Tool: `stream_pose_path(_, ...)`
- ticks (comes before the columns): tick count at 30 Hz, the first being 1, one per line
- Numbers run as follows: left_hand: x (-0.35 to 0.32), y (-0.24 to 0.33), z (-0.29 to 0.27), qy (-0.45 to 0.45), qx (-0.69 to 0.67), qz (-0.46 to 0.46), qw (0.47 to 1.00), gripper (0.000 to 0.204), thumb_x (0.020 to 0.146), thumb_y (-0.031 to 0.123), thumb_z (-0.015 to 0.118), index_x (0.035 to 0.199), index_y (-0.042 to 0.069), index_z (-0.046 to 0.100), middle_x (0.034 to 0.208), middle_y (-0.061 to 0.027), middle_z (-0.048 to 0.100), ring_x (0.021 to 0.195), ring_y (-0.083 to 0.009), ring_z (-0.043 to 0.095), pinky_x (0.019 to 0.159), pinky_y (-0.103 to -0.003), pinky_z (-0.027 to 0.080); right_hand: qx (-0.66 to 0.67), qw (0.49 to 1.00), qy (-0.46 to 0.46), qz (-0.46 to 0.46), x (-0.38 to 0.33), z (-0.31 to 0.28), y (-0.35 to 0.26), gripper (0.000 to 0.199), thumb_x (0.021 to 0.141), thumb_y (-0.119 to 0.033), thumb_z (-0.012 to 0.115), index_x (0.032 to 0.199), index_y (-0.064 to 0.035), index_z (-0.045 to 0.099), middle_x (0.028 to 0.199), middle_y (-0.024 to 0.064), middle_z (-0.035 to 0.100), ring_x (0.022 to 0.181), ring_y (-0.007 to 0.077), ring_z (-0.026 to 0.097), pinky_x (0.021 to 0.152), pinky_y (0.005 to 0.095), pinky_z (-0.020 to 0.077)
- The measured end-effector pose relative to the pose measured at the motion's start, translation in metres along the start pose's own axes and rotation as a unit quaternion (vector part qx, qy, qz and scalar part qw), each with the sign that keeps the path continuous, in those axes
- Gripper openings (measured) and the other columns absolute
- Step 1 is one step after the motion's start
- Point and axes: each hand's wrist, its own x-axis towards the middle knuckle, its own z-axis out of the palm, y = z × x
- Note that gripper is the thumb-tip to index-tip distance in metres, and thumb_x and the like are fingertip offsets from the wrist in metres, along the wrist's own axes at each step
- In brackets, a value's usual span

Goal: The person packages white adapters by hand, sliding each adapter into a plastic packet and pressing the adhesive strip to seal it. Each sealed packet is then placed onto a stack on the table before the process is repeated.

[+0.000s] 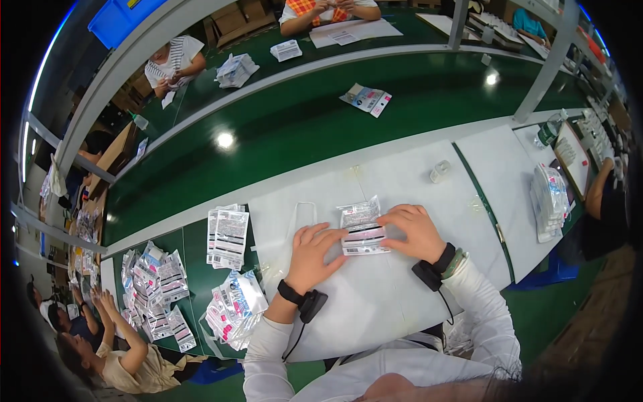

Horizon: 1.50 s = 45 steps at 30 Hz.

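Note:
A silver-white flat foil pouch (364, 231), printed side up, lies on the white work surface (395, 298) in front of me. My left hand (316, 254) holds its left edge, with the index fingertip and thumb at the pouch. At the opposite edge my right hand (414, 232) grips it, index finger higher up and thumb near the lower corner. The undersides of the fingers are hidden. Dark bands with small black boxes and cables sit on both wrists.
Left of me lie a neat pouch stack (228, 238), a loose heap (155, 281) and a nearer pile (234, 308). A small clear container (440, 171) stands ahead right. Beyond, one pouch (367, 100) lies on the green belt (288, 127). More pouches (549, 201) and co-workers surround the line.

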Motion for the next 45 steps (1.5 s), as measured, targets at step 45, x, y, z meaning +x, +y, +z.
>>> stream_pose_path(45,-0.007,-0.010,0.001,0.102,0.088,-0.064,0.989,0.034,0.076,0.017,0.069,0.106,0.033,0.072,0.135,0.0005,0.051,0.123,-0.0237,0.045,0.101,-0.047,0.027,-0.072,0.996,0.058,-0.001,-0.009,-0.002,0.013,0.053,0.069,0.007,0.058,0.103,-0.0314,0.072,0.124,0.0019,0.055,0.116,0.0258,0.050,0.092,0.0374,0.0409)
